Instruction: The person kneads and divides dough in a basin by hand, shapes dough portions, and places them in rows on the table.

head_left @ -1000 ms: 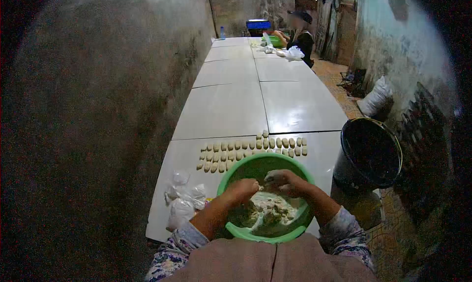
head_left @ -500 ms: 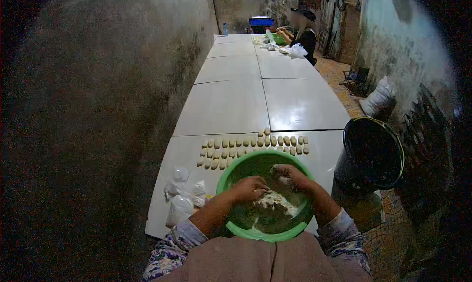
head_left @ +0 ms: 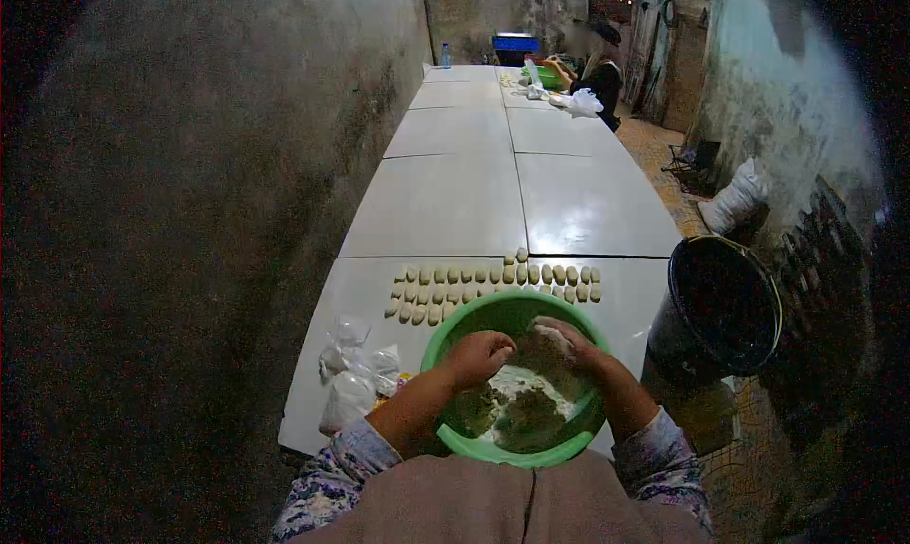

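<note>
A white table [head_left: 436, 203] runs from the lower part of the frame to the top. At lower centre stands a green bowl [head_left: 517, 456]; a dark bucket [head_left: 682, 326] is at right. White-filled bags [head_left: 349, 397] lie left of the bowl, which holds powder [head_left: 526, 413]. Over it, the person's left hand [head_left: 482, 357] and white-dusted right hand [head_left: 566, 343] are apart, fingers curled; whether either holds anything cannot be told. Pale pieces [head_left: 547, 273] lie in rows mid-frame.
</note>
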A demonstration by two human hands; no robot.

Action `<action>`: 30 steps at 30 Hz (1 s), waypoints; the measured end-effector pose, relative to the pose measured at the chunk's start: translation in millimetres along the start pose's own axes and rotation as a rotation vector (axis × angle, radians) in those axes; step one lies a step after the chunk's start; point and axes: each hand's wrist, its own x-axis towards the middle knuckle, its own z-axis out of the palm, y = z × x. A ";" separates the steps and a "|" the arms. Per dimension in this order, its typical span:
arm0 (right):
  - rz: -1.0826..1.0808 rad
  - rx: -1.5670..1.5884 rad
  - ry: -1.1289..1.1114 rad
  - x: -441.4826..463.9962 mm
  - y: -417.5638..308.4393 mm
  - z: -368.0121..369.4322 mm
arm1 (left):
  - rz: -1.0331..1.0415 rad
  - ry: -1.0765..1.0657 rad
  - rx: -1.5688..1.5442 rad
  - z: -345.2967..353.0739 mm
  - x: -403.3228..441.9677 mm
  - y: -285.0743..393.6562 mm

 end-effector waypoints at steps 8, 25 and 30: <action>0.194 0.474 -0.342 4.9 -3.4 -3.9 | 0.041 -0.039 -0.001 11.1 4.7 -22.0; 0.095 0.403 -0.353 11.9 -1.1 -7.0 | 0.039 0.038 -0.159 -9.1 -5.4 19.9; 0.139 0.368 -0.283 11.5 -3.3 -5.5 | 0.092 0.070 -0.229 -4.3 1.0 10.5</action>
